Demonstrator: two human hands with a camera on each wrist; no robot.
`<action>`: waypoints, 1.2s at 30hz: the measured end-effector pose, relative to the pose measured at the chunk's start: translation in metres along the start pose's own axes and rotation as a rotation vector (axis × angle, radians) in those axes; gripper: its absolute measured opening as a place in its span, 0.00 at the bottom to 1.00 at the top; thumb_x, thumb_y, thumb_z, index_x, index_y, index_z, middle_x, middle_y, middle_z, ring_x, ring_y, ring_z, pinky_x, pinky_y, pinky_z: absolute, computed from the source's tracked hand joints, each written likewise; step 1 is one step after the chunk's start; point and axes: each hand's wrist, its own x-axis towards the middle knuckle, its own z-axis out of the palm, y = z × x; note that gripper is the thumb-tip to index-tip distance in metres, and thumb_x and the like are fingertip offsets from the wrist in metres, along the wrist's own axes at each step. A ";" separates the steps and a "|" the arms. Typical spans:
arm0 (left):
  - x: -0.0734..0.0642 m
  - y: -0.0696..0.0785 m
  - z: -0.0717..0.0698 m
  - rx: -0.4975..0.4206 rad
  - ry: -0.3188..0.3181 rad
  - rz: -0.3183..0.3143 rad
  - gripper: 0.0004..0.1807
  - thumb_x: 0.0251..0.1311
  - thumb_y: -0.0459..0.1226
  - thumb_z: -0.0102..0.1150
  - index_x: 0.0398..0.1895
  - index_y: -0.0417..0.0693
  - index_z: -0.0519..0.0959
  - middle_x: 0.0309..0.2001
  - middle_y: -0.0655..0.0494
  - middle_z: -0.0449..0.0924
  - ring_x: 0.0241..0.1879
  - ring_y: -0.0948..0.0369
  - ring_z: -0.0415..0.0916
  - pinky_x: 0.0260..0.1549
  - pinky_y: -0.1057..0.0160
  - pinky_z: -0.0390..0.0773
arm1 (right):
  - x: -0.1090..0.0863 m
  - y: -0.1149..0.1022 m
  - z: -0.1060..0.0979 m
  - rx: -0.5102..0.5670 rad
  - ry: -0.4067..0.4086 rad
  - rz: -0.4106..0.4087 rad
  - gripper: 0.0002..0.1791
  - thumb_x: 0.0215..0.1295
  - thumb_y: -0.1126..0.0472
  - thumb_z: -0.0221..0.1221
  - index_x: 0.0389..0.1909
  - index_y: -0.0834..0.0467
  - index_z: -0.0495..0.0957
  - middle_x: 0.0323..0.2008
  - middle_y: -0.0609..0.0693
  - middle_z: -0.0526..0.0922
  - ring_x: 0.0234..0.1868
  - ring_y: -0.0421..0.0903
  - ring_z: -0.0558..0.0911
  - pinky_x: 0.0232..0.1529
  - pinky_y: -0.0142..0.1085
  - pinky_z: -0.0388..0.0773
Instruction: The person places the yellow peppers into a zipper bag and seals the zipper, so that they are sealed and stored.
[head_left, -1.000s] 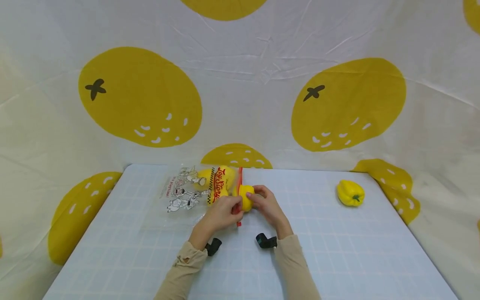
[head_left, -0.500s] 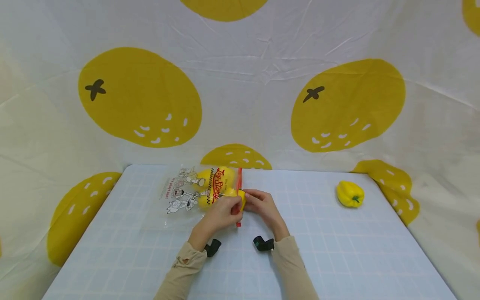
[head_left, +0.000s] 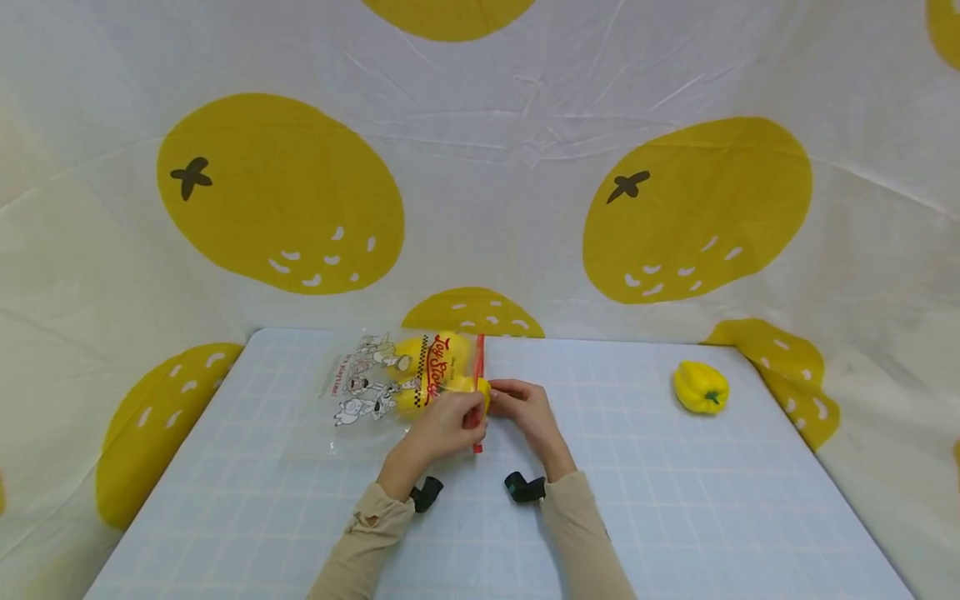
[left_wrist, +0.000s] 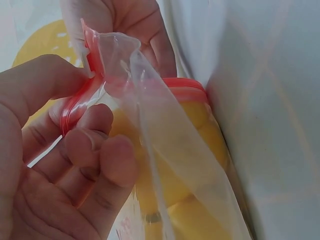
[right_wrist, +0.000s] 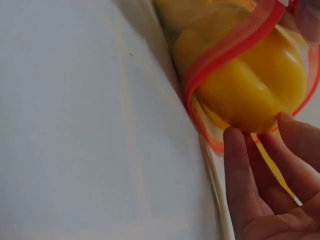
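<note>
A clear zip bag (head_left: 480, 354) with a red zip edge and printed cartoon figures lies left of the table's middle, several yellow things inside. My left hand (head_left: 447, 425) pinches its red edge (left_wrist: 75, 107) between thumb and fingers, holding the mouth apart. In that mouth sits a yellow bell pepper (right_wrist: 250, 95), mostly within the red rim. The fingertips of my right hand (head_left: 531, 417) press against the pepper's outer end, thumb to one side, fingers fairly straight. How the pepper lies deeper in the bag is hidden by film and glare.
Another yellow bell pepper (head_left: 701, 387) rests alone at the far right of the pale checked table (head_left: 675, 500). Behind the table hangs a white cloth (head_left: 491, 200) printed with large yellow fruits. Black wrist cameras sit under both wrists.
The right hand has moved a little left, pushing the bell pepper from outside the red edge into the bag's mouth. The left hand has stayed on the edge.
</note>
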 end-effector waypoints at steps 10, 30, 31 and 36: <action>0.000 0.000 0.001 0.005 0.005 0.011 0.11 0.53 0.32 0.66 0.25 0.51 0.72 0.21 0.62 0.68 0.23 0.65 0.66 0.24 0.67 0.67 | -0.001 0.001 0.004 -0.072 0.000 0.006 0.13 0.64 0.65 0.64 0.47 0.65 0.84 0.43 0.57 0.86 0.40 0.47 0.85 0.45 0.36 0.80; -0.002 -0.001 0.002 0.011 0.002 0.026 0.10 0.52 0.31 0.66 0.26 0.51 0.73 0.23 0.59 0.72 0.23 0.65 0.66 0.24 0.67 0.68 | -0.003 -0.001 0.002 -0.265 -0.219 0.054 0.20 0.64 0.74 0.51 0.54 0.64 0.81 0.48 0.55 0.84 0.45 0.45 0.78 0.48 0.36 0.74; -0.002 -0.001 0.002 0.014 0.002 0.028 0.10 0.52 0.31 0.66 0.27 0.51 0.73 0.23 0.60 0.72 0.24 0.66 0.66 0.24 0.67 0.68 | -0.003 -0.002 0.002 -0.274 -0.218 0.066 0.20 0.64 0.73 0.51 0.54 0.62 0.82 0.48 0.54 0.84 0.44 0.45 0.78 0.48 0.35 0.73; -0.002 -0.002 0.002 0.017 0.003 0.036 0.11 0.52 0.31 0.66 0.27 0.52 0.73 0.23 0.60 0.72 0.24 0.66 0.67 0.24 0.67 0.68 | -0.003 -0.001 0.003 -0.295 -0.217 0.072 0.21 0.64 0.72 0.52 0.57 0.61 0.81 0.48 0.53 0.84 0.44 0.45 0.77 0.49 0.36 0.72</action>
